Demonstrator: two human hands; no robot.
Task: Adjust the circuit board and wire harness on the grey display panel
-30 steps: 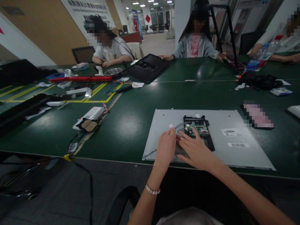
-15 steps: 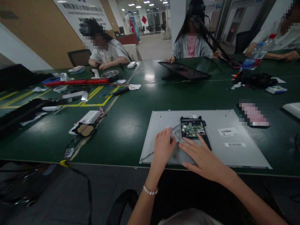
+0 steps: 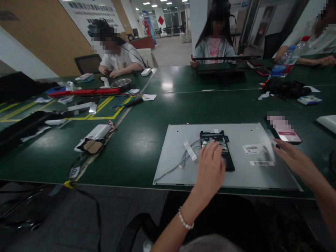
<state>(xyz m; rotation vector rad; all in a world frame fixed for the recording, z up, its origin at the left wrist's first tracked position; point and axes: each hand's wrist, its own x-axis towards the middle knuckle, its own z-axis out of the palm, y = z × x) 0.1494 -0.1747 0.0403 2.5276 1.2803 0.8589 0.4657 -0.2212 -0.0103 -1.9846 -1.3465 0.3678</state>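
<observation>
A grey metal panel (image 3: 244,171) lies flat on the green table in front of me. A black frame holding a small green circuit board (image 3: 219,141) sits at its middle. Grey cables (image 3: 181,162) and a strip of white tape (image 3: 190,151) lie on the panel's left part. My left hand (image 3: 210,169) hovers with fingers stretched out over the near end of the board frame and holds nothing. My right hand (image 3: 294,159) reaches over the panel's right edge, fingers extended and blurred, near the white labels (image 3: 256,149) and a phone (image 3: 285,129).
A white device with cables (image 3: 93,138) lies left of the panel. Across the table a person holds up a black screen panel (image 3: 225,64). Tools, a red strip and a metal bowl (image 3: 120,83) lie at the far left. A black bag (image 3: 286,89) and a water bottle (image 3: 286,61) stand at the right.
Both hands left the cables and tape. My left hand moved right onto the board frame, my right hand swung out to the panel's right edge. The person opposite raised the black panel.
</observation>
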